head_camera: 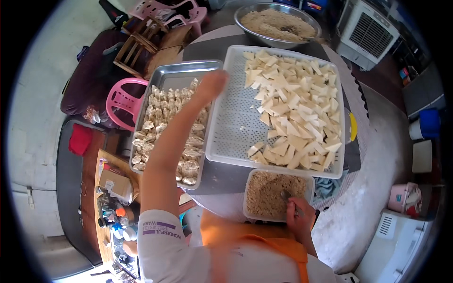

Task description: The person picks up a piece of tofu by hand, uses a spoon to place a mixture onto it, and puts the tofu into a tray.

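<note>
My left hand (213, 85) is blurred above the right rim of a metal tray (173, 72), fingers curled; whether it holds anything is hidden. Rows of small, pale, filled pieces (159, 116) with a crumbly brownish look lie in that tray, partly covered by my left arm. Beside it stands a white perforated plastic tray (231, 120), with many flat, cream-coloured cut pieces (293, 106) heaped toward its right side. Close to my body, my right hand (300, 215) grips a metal spoon (285, 194). The spoon's bowl rests in brown crumbly filling (269, 194) inside a clear plastic container (248, 211).
A large steel bowl (247, 33) of similar crumbly mix stands at the table's far edge. A pink plastic chair (122, 100) is left of the metal tray. Farther out are a wooden side table (102, 226) with jars and an air cooler (370, 35). A yellow handle (353, 126) pokes out at right.
</note>
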Demonstrator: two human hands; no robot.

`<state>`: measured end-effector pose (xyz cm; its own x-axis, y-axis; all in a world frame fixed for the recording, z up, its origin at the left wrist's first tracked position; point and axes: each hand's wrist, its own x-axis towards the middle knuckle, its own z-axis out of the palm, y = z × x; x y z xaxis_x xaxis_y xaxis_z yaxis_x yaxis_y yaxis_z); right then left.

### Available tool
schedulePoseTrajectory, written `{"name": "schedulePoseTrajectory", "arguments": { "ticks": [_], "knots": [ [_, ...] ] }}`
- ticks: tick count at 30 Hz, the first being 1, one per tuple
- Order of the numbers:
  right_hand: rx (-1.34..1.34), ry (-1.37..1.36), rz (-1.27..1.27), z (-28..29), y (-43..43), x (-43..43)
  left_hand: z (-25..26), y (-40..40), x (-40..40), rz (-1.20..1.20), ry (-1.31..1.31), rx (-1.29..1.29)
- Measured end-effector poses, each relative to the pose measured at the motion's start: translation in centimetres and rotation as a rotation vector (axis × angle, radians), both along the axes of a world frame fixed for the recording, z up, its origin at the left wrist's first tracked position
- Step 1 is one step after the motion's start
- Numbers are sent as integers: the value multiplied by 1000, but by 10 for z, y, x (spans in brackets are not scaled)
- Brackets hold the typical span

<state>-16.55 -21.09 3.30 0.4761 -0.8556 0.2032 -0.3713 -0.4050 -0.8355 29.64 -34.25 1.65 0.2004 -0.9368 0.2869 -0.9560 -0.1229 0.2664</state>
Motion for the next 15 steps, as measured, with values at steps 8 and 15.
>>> {"name": "schedulePoseTrajectory", "arguments": {
  "ticks": [8, 15],
  "knots": [
    [-32, -32, -1, -5, 2, -4, -19, 13, -157, 64, 191, 197],
    [-3, -64, -13, -8, 6, -4, -22, 43, -177, 205, 351, 171]
  ]
}}
